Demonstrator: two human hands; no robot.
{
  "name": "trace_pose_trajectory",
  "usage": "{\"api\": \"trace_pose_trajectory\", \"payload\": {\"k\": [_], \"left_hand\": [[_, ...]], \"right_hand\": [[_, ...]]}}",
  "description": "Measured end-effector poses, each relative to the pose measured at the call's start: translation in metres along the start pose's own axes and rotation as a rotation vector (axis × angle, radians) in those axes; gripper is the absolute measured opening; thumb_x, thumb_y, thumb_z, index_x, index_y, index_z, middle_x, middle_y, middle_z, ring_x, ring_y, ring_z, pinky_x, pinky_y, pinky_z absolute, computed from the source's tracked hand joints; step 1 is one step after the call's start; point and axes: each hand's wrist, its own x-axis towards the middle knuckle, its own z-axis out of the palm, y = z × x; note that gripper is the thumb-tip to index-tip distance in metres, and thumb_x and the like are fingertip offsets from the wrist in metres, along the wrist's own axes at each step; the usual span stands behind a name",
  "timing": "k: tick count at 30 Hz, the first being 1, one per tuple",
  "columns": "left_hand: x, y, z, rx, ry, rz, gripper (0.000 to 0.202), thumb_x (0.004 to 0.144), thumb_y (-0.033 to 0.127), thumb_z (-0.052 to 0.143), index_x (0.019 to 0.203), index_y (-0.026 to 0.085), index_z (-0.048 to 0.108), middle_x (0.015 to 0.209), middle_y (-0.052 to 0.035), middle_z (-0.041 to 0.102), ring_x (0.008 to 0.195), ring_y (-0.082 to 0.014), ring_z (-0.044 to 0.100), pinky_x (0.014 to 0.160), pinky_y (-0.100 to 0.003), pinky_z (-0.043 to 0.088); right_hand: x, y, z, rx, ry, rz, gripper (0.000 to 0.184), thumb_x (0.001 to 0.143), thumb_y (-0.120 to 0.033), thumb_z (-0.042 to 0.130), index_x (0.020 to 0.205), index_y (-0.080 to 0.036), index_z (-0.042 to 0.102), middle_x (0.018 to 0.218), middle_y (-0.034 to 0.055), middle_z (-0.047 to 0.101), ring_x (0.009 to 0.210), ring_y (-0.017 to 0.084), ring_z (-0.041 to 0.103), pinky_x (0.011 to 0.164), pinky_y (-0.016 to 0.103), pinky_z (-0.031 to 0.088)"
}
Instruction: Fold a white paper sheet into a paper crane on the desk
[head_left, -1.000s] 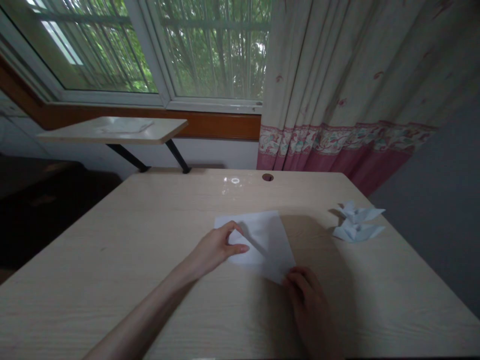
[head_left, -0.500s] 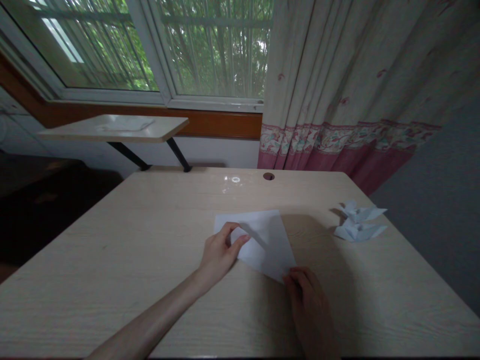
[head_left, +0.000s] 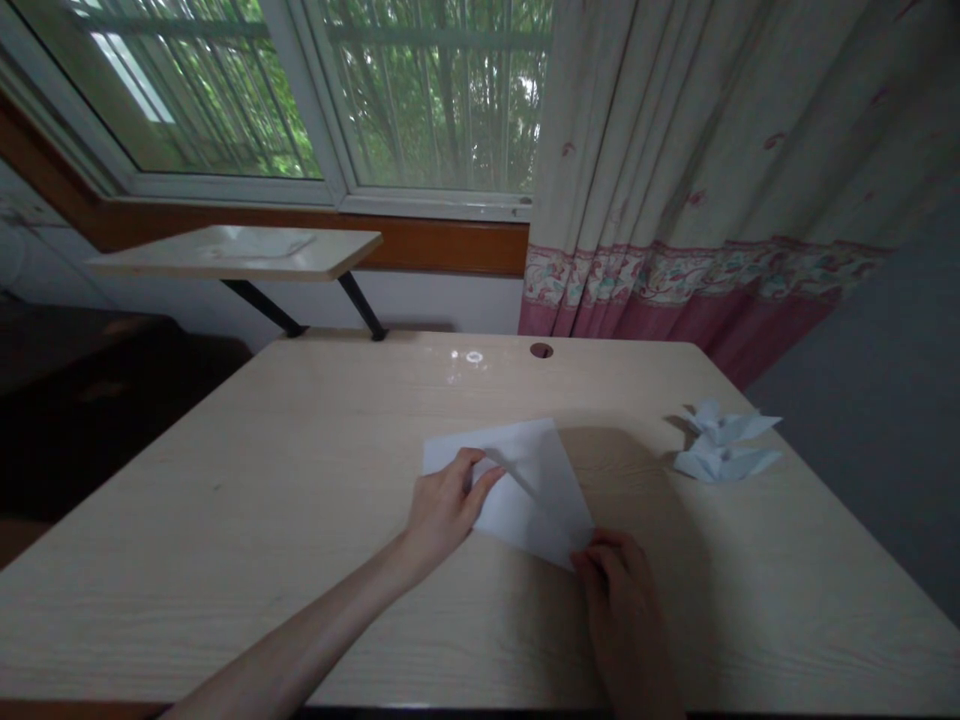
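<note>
A sheet of white paper lies on the wooden desk, with part of it folded over along a slanting edge. My left hand pinches the folded part between thumb and fingers near the sheet's left side. At the near right corner, my right hand grips the paper between thumb and bent fingers. Some of its fingertips are in shadow and hard to make out. Two folded white paper figures with pointed ends stand to the right of the sheet.
The pale desk has a round cable hole near its back edge. A small raised shelf on black legs stands at the back left. Behind are a window and a patterned curtain.
The view has shifted slightly. The sheet has turned a little under my hands, its left corner now lower, and both hands keep their hold on it.
</note>
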Motion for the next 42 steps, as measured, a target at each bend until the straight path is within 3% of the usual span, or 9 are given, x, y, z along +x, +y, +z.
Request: {"api": "trace_pose_trajectory", "payload": {"k": [6,12,18,21,25,29,31,38,42], "left_hand": [[-0.001,0.000,-0.004,0.224,-0.111,-0.022,0.041,0.097,0.054,0.034,0.105,0.019,0.056,0.066,-0.0009,0.067,0.058,-0.0195,0.066,0.054,-0.025,0.039],[-0.004,0.003,-0.013,0.342,-0.261,-0.055,0.035,0.099,0.049,0.034,0.105,0.020,0.052,0.073,-0.0023,0.069,0.065,-0.0216,0.068,0.055,-0.026,0.040],[0.008,0.003,-0.018,0.407,-0.220,0.028,0.028,0.095,0.044,0.047,0.091,0.017,0.056,0.082,-0.0061,0.066,0.079,-0.0253,0.062,0.070,-0.034,0.043],[0.015,0.004,-0.017,0.428,-0.156,0.078,0.023,0.093,0.038,0.052,0.097,0.016,0.057,0.096,-0.0091,0.065,0.090,-0.0281,0.059,0.076,-0.040,0.043],[0.011,0.012,-0.014,0.478,0.024,0.265,0.029,0.093,0.018,0.046,0.121,0.013,0.051,0.119,-0.0137,0.060,0.107,-0.0307,0.052,0.088,-0.045,0.041],[-0.004,0.020,-0.019,0.449,0.054,0.652,0.030,0.095,0.009,0.036,0.118,0.011,0.055,0.112,-0.0112,0.065,0.101,-0.0248,0.056,0.090,-0.040,0.042],[-0.011,0.021,-0.021,0.417,0.038,0.772,0.028,0.096,0.010,0.037,0.115,0.011,0.057,0.108,-0.0099,0.066,0.099,-0.0226,0.058,0.090,-0.038,0.043],[-0.019,0.014,-0.025,0.364,-0.104,0.830,0.032,0.097,0.031,0.048,0.126,0.019,0.055,0.123,-0.0068,0.062,0.116,-0.0251,0.053,0.093,-0.039,0.047],[-0.013,0.008,-0.023,0.428,-0.166,0.866,0.037,0.099,0.021,0.044,0.136,0.023,0.046,0.134,-0.0053,0.055,0.121,-0.0224,0.050,0.097,-0.038,0.044]], "right_hand": [[0.001,-0.001,-0.001,0.005,0.026,0.032,0.054,0.087,-0.067,0.040,0.069,-0.021,0.064,0.093,0.0111,0.062,0.086,0.025,0.061,0.079,0.039,0.050],[0.002,0.004,-0.005,0.018,0.039,-0.038,0.045,0.092,-0.054,0.040,0.072,-0.023,0.065,0.094,0.0102,0.063,0.088,0.024,0.061,0.081,0.039,0.051],[-0.003,-0.002,-0.002,0.020,-0.014,-0.107,0.033,0.093,-0.042,0.044,0.073,-0.024,0.064,0.098,0.0094,0.063,0.092,0.023,0.061,0.082,0.037,0.051],[-0.007,-0.010,0.002,-0.009,-0.027,-0.125,0.028,0.094,-0.039,0.044,0.079,-0.023,0.062,0.101,0.0094,0.062,0.093,0.023,0.061,0.083,0.037,0.051],[-0.008,-0.019,0.007,-0.053,-0.008,-0.147,0.026,0.096,-0.034,0.040,0.086,-0.022,0.060,0.105,0.0108,0.059,0.099,0.024,0.059,0.085,0.040,0.049],[-0.005,-0.020,0.010,-0.059,0.000,-0.124,0.026,0.097,-0.031,0.036,0.089,-0.021,0.059,0.104,0.0120,0.057,0.097,0.024,0.059,0.085,0.041,0.049],[-0.004,-0.017,0.011,-0.054,0.001,-0.117,0.026,0.096,-0.033,0.036,0.089,-0.021,0.058,0.103,0.0116,0.058,0.096,0.024,0.059,0.084,0.040,0.050],[0.000,-0.007,0.010,-0.023,-0.009,-0.117,0.026,0.095,-0.038,0.039,0.082,-0.024,0.058,0.097,0.0087,0.060,0.087,0.022,0.062,0.076,0.035,0.052],[0.005,-0.013,0.009,0.009,0.034,-0.068,0.029,0.095,-0.040,0.038,0.081,-0.024,0.057,0.096,0.0085,0.060,0.088,0.022,0.061,0.079,0.037,0.051]]}}
